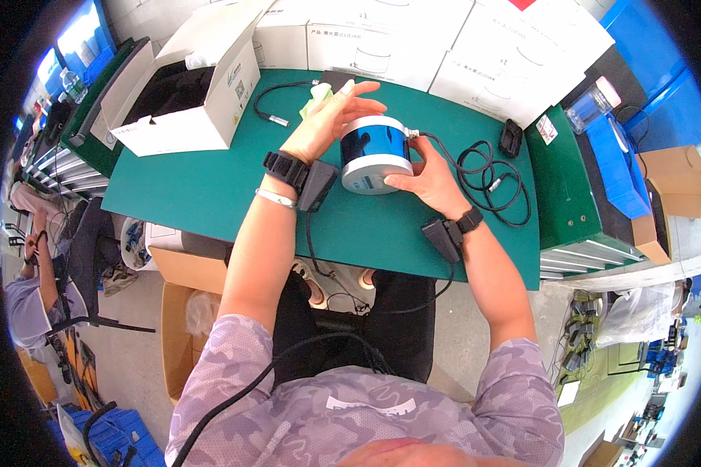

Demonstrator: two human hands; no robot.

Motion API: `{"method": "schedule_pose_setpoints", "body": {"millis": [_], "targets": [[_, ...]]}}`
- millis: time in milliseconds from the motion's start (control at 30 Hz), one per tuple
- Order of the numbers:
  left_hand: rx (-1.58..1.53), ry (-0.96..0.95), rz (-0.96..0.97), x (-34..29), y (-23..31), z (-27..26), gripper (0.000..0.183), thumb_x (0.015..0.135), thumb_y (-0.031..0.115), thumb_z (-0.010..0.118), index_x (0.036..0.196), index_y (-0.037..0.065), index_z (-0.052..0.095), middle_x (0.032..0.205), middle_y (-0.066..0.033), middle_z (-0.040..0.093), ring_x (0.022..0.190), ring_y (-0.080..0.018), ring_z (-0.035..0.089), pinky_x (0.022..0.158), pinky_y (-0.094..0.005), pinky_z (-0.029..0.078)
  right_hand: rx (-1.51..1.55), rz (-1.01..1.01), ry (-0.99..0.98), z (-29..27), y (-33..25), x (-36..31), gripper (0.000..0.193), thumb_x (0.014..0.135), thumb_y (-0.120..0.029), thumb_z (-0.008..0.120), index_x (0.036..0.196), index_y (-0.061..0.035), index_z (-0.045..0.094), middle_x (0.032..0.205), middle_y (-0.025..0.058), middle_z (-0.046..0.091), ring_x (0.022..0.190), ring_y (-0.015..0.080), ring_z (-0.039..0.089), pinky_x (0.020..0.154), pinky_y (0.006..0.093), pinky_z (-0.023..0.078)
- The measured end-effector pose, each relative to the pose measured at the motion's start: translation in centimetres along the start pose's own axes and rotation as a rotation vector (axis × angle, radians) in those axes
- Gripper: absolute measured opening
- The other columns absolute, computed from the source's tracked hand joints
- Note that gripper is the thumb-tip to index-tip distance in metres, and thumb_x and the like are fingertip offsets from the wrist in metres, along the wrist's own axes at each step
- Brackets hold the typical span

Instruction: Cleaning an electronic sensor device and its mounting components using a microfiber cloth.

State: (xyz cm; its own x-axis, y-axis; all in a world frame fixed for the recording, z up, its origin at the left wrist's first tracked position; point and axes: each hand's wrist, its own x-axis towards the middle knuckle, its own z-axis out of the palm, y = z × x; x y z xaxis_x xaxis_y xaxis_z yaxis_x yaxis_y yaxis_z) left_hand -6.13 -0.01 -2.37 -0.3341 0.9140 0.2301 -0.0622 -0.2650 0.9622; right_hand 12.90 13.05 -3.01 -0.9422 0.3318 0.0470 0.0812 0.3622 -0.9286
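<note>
A cylindrical lidar sensor [375, 156], white at both ends with a glossy blue band, is tilted above the green table. My right hand [432, 177] grips its right side, thumb on the near white end, beside the plug where the black cable [461, 165] joins it. My left hand [331, 121] is at the sensor's far left side with fingers stretched out; whether it touches the sensor I cannot tell. A light green cloth [317, 99] shows right behind that hand, and its contact with the fingers is hidden.
An opened white box [224, 109] with black foam stands at the left on the green table [210, 191]. White cartons [382, 50] line the back. A short cable [276, 120] lies near the box; a small black part [511, 138] and coiled cable lie at the right.
</note>
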Motion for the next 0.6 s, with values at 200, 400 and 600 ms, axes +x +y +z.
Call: {"method": "schedule_pose_setpoints", "body": {"millis": [200,400,600], "targets": [[0.039,0.035,-0.022,-0.1,-0.2,-0.2,0.067,0.093,0.058,0.034,0.138,0.008,0.038,0.122,-0.0153,0.055,0.115,-0.0241,0.051,0.101,-0.0378,0.036,0.005,-0.058,0.078,0.2,0.6,0.0,0.088,0.062,-0.040,0.084,0.126,0.0029,0.040,0.123,0.0168,0.052,0.084,0.0191,0.064,0.071,0.0303,0.052],[0.119,0.003,0.008,-0.7,0.7,0.5,0.065,0.091,0.056,0.041,0.137,0.010,0.039,0.124,-0.0152,0.054,0.117,-0.0233,0.049,0.101,-0.0369,0.036,0.084,-0.076,0.085,0.0,1.3,0.3,0.085,0.067,-0.040,0.081,0.128,0.0033,0.040,0.124,0.0151,0.051,0.088,0.0180,0.062,0.074,0.0288,0.051],[0.279,-0.031,0.005,-0.5,0.7,0.4,0.072,0.083,0.052,0.060,0.140,0.015,0.036,0.128,-0.0169,0.047,0.120,-0.0254,0.044,0.102,-0.0378,0.034,0.236,0.025,0.085,-0.6,0.6,0.7,0.071,0.073,-0.041,0.076,0.120,0.0038,0.047,0.112,0.0104,0.056,0.080,0.0128,0.058,0.067,0.0248,0.048]]}}
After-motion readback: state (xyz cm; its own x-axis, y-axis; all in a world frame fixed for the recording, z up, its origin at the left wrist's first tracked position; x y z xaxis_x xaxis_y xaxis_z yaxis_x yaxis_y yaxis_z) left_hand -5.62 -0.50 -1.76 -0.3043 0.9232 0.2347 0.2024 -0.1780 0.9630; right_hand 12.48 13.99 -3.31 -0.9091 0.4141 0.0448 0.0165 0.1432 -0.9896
